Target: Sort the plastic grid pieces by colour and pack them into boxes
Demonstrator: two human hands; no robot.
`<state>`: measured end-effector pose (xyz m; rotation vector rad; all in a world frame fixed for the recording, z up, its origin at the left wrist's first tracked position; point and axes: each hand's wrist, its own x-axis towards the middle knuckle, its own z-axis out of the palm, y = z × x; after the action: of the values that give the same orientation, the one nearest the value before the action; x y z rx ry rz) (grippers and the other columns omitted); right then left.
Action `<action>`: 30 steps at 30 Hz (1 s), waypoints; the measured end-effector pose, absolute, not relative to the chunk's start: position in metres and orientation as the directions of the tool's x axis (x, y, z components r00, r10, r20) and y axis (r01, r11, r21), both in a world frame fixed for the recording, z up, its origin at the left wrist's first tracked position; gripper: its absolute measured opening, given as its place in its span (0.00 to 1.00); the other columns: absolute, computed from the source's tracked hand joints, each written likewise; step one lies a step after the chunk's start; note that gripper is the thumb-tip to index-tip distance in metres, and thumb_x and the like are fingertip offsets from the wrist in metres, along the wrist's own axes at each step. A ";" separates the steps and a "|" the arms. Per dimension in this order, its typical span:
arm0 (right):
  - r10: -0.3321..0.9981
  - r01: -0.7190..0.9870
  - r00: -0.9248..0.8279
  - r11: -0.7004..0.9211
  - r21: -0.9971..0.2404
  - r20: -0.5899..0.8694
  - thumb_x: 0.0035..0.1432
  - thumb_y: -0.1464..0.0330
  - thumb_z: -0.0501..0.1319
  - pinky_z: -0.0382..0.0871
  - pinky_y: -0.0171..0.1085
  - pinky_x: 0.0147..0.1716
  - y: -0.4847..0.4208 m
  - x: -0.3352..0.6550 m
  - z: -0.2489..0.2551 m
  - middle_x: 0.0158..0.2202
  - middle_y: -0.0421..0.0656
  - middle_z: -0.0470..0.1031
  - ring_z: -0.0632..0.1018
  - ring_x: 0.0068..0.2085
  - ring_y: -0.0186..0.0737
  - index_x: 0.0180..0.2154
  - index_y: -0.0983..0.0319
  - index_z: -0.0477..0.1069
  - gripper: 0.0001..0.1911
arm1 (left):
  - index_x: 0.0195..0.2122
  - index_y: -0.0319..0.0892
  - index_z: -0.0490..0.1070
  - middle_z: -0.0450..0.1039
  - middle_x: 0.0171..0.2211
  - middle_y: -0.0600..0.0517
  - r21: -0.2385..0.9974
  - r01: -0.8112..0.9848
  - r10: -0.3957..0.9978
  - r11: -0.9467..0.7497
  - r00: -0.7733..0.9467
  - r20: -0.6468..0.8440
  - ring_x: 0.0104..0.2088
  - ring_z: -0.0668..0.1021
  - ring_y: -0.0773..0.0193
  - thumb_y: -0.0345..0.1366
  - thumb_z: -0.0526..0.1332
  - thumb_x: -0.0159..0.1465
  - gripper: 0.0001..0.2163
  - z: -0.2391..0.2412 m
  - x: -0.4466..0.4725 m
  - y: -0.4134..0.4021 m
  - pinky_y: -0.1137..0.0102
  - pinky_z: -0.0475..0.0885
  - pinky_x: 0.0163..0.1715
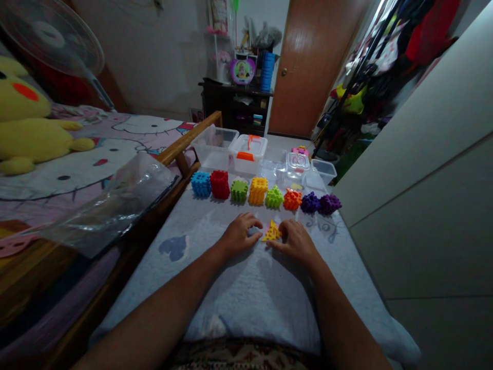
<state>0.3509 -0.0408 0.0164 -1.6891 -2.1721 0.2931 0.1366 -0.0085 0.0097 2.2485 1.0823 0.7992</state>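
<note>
A small yellow triangular puzzle piece (271, 233) lies on the grey-blue mat (246, 288) between my hands. My left hand (239, 234) rests on the mat just left of it, fingers curled with the tips near a faint pink piece. My right hand (295, 240) pinches the yellow piece's right edge with its fingertips. Beyond my hands stands a row of assembled plastic shapes: a blue cube (201, 184), a red cube (220, 184), a green cube (239, 189), a yellow cube (258, 190), a green shape (274, 198), an orange shape (292, 199) and two purple shapes (319, 203).
Clear plastic boxes (247, 152) stand behind the row, one with an orange latch. A bed with a wooden rail (185, 144), a plastic bag (115, 203) and a yellow plush toy (26, 123) is on the left. A pale cupboard wall (423, 169) runs along the right.
</note>
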 end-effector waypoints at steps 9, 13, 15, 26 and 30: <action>0.986 0.791 -0.163 0.145 -0.594 0.024 0.53 0.71 0.59 0.58 0.34 0.29 -0.037 0.352 0.019 0.27 0.40 0.71 0.70 0.29 0.35 0.31 0.62 0.69 0.02 | 0.39 0.42 0.75 0.73 0.36 0.49 0.481 0.679 0.810 -0.555 0.572 0.127 0.39 0.74 0.56 0.45 0.72 0.53 0.17 0.013 0.149 -0.021 0.64 0.67 0.41; 0.986 0.773 -0.162 0.154 -0.616 0.043 0.52 0.72 0.58 0.58 0.34 0.29 -0.036 0.354 0.017 0.25 0.39 0.71 0.70 0.28 0.34 0.28 0.61 0.69 0.03 | 0.36 0.42 0.75 0.73 0.33 0.49 0.454 0.714 0.834 -0.533 0.533 0.141 0.36 0.74 0.59 0.40 0.66 0.59 0.08 0.011 0.154 -0.024 0.66 0.66 0.37; 0.988 0.764 -0.150 0.143 -0.629 0.043 0.52 0.72 0.58 0.59 0.34 0.29 -0.034 0.355 0.016 0.25 0.39 0.72 0.70 0.27 0.34 0.28 0.61 0.70 0.03 | 0.35 0.42 0.76 0.72 0.32 0.50 0.448 0.715 0.834 -0.537 0.529 0.156 0.34 0.74 0.60 0.38 0.64 0.61 0.06 0.009 0.154 -0.024 0.67 0.66 0.36; 0.994 0.784 -0.091 0.113 -0.611 0.067 0.52 0.72 0.57 0.61 0.35 0.31 -0.031 0.357 0.012 0.27 0.42 0.74 0.72 0.28 0.36 0.31 0.63 0.74 0.08 | 0.35 0.41 0.77 0.74 0.33 0.47 0.427 0.733 0.839 -0.529 0.527 0.136 0.37 0.75 0.58 0.37 0.61 0.63 0.07 0.012 0.158 -0.025 0.66 0.67 0.38; 0.993 0.716 -0.034 0.101 -0.690 0.110 0.54 0.71 0.56 0.64 0.35 0.33 -0.028 0.360 0.010 0.29 0.43 0.76 0.74 0.31 0.37 0.30 0.63 0.74 0.08 | 0.34 0.41 0.77 0.74 0.33 0.47 0.409 0.743 0.840 -0.530 0.525 0.136 0.36 0.75 0.58 0.37 0.61 0.64 0.07 0.010 0.158 -0.026 0.66 0.67 0.38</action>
<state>0.3603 -0.0284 0.0102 -1.6717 -1.8082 0.6210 0.1579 -0.0258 0.0097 2.4671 1.3210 0.4611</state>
